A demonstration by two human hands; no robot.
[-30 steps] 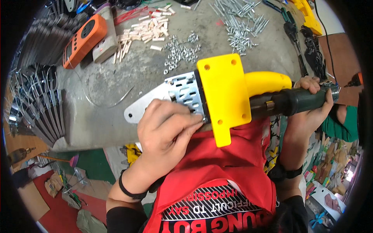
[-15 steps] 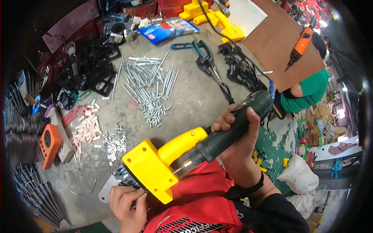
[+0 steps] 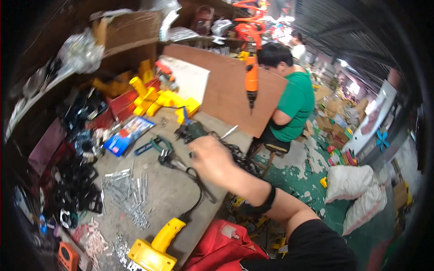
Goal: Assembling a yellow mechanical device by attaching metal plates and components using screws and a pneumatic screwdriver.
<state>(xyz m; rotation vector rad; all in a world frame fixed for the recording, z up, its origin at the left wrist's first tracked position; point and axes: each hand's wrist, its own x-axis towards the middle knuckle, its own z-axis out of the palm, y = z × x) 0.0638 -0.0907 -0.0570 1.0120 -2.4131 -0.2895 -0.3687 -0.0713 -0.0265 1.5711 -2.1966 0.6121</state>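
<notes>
My right hand (image 3: 212, 158) reaches across the bench, smeared by motion, with its fingers closed around the dark green power tool (image 3: 197, 129). Most of the tool's grip is hidden behind the hand. Black cords (image 3: 239, 156) lie bunched beside it. Near the front edge rests a yellow tool housing (image 3: 156, 255) with a yellow handle, partly cut off by the lower rim. A black cable (image 3: 199, 194) runs from that handle. Teal-handled pliers (image 3: 162, 145) lie to the left of my right hand. My left hand is outside the picture.
Loose long screws (image 3: 129, 194), white nuts (image 3: 120, 248) and pinkish sleeves (image 3: 92, 244) cover the bench's left side. A blue packet (image 3: 129, 134) and yellow housings (image 3: 167, 99) sit farther back. An orange driver (image 3: 251, 81) hangs before a brown board (image 3: 226, 86). A person in green (image 3: 296, 99) sits beyond.
My right hand has carried the dark green tool away from the yellow housing to the bench's far right. The housing now rests without my left hand, which has left view. The view has swung right.
</notes>
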